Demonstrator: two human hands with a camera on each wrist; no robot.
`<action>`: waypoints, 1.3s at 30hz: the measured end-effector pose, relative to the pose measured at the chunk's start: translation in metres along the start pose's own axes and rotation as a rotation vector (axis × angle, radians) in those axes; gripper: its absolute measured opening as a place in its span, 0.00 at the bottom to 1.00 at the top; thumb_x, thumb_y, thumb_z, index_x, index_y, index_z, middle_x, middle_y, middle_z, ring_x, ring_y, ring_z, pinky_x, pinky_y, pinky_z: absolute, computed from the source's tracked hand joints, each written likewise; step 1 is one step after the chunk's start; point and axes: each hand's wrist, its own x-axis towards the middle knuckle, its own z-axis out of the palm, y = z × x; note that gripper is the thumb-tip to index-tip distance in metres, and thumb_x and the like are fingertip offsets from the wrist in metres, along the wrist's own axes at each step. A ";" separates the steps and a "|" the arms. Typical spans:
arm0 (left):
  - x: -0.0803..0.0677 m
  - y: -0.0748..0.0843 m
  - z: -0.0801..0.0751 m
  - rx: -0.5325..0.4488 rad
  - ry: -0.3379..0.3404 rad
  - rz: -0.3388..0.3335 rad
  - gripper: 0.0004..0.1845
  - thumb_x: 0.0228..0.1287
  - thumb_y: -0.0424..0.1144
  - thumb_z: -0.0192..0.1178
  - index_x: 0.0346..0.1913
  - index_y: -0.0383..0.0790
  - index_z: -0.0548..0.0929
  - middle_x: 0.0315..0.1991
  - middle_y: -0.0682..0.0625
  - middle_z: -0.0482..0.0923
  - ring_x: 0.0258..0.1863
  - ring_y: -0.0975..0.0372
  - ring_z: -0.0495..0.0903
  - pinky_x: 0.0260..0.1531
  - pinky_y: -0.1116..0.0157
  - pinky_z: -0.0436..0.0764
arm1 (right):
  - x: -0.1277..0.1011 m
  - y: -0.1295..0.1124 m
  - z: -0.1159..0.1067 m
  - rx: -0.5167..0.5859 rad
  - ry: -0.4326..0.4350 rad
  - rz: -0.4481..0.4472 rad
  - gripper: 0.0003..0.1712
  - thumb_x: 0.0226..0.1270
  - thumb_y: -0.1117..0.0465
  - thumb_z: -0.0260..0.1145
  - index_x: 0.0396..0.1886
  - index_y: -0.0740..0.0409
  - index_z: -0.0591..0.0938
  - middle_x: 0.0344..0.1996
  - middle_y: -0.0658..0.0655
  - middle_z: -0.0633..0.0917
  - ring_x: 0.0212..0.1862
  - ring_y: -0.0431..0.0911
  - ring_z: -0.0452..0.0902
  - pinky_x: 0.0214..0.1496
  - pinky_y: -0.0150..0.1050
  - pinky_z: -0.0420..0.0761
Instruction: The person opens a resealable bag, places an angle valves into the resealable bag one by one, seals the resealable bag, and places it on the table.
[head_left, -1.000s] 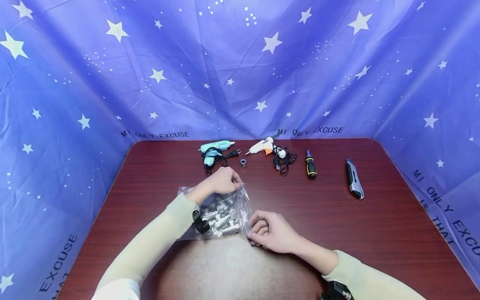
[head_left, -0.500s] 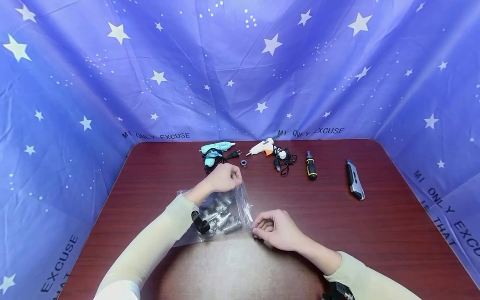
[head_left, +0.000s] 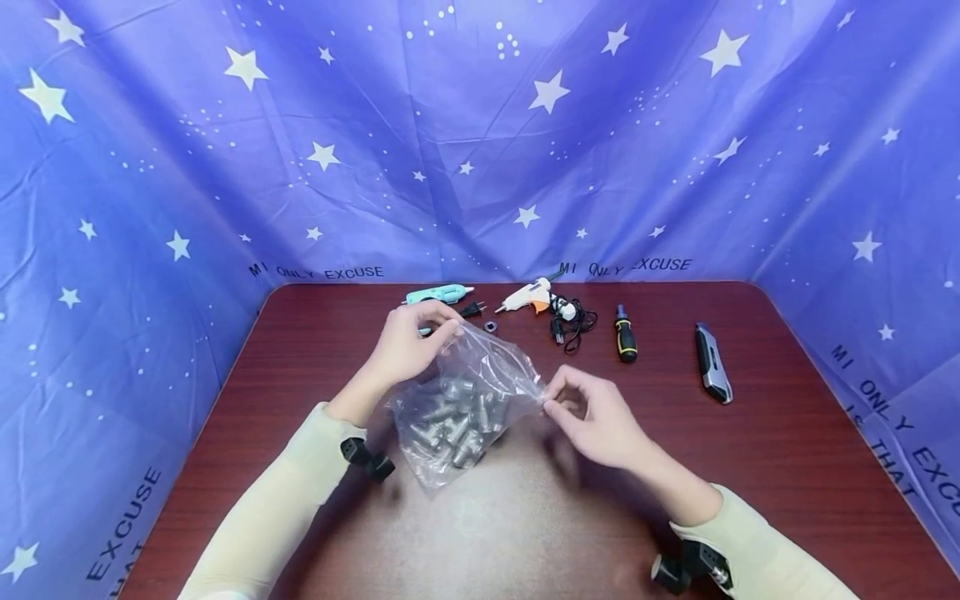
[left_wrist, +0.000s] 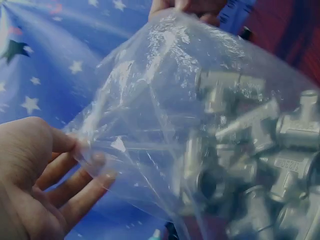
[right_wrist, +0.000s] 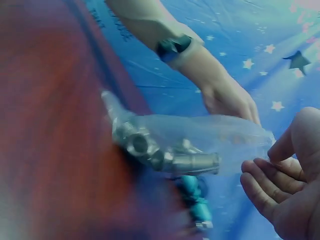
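Hands were seen from above at the middle of a dark red counter (head_left: 750, 467), backed by blue cloth printed with white stars (head_left: 225, 150). A clear plastic bag (head_left: 465, 392) of grey metal pipe fittings (head_left: 457, 412) was held up between them, its lower end hanging just over the counter near the person. The bag's upper corner was pinched by the left hand (head_left: 408, 346), with the fingers curled around the plastic. The opposite corner was pinched by the right hand (head_left: 592, 417) between thumb and fingertips. In the left wrist view, the fittings (left_wrist: 250, 165) were shown heaped in the lower part of the bag (left_wrist: 165, 100), and T-shaped pieces could be made out. In the right wrist view, the bag (right_wrist: 200, 137) was seen stretched between the two hands.

Along the far edge of the counter, a teal glue gun (head_left: 437, 293) was laid just behind the left hand. A small metal nut (head_left: 491, 326) was beside it, then a white glue gun (head_left: 528, 296) with a black cord. Further right, well apart from the hands, a black and yellow screwdriver (head_left: 626, 335) and a grey utility knife (head_left: 712, 363) were laid.
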 end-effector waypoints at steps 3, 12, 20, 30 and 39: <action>-0.005 0.011 -0.004 -0.112 0.078 0.043 0.05 0.75 0.33 0.65 0.44 0.37 0.90 0.33 0.43 0.91 0.25 0.60 0.88 0.27 0.59 0.89 | 0.006 -0.007 -0.015 -0.020 0.066 -0.051 0.05 0.69 0.75 0.66 0.37 0.63 0.82 0.33 0.59 0.89 0.36 0.38 0.86 0.43 0.33 0.88; -0.018 0.042 -0.008 -0.364 0.222 0.135 0.06 0.72 0.24 0.64 0.45 0.23 0.88 0.36 0.28 0.88 0.29 0.67 0.89 0.29 0.58 0.91 | 0.021 -0.034 -0.050 -0.116 0.252 -0.170 0.07 0.67 0.77 0.66 0.38 0.63 0.84 0.31 0.56 0.87 0.31 0.35 0.79 0.32 0.27 0.79; -0.042 0.051 0.000 -0.459 0.320 0.125 0.06 0.70 0.22 0.64 0.45 0.21 0.88 0.36 0.35 0.91 0.29 0.63 0.92 0.31 0.55 0.91 | 0.026 -0.047 -0.063 -0.091 0.322 -0.280 0.10 0.66 0.79 0.69 0.41 0.65 0.86 0.32 0.57 0.89 0.33 0.32 0.83 0.30 0.26 0.79; -0.052 0.057 0.013 -0.440 0.341 0.045 0.04 0.74 0.22 0.60 0.42 0.20 0.82 0.37 0.25 0.86 0.29 0.66 0.90 0.35 0.61 0.92 | 0.023 -0.043 -0.061 0.002 0.332 -0.346 0.12 0.71 0.73 0.68 0.50 0.74 0.78 0.36 0.58 0.85 0.39 0.35 0.82 0.38 0.26 0.80; -0.052 0.047 0.027 -0.438 0.378 0.111 0.05 0.70 0.21 0.63 0.45 0.22 0.80 0.36 0.50 0.87 0.33 0.67 0.88 0.38 0.67 0.90 | 0.026 -0.033 -0.056 -0.004 0.349 -0.332 0.12 0.66 0.81 0.66 0.47 0.72 0.79 0.35 0.61 0.84 0.37 0.34 0.81 0.37 0.25 0.79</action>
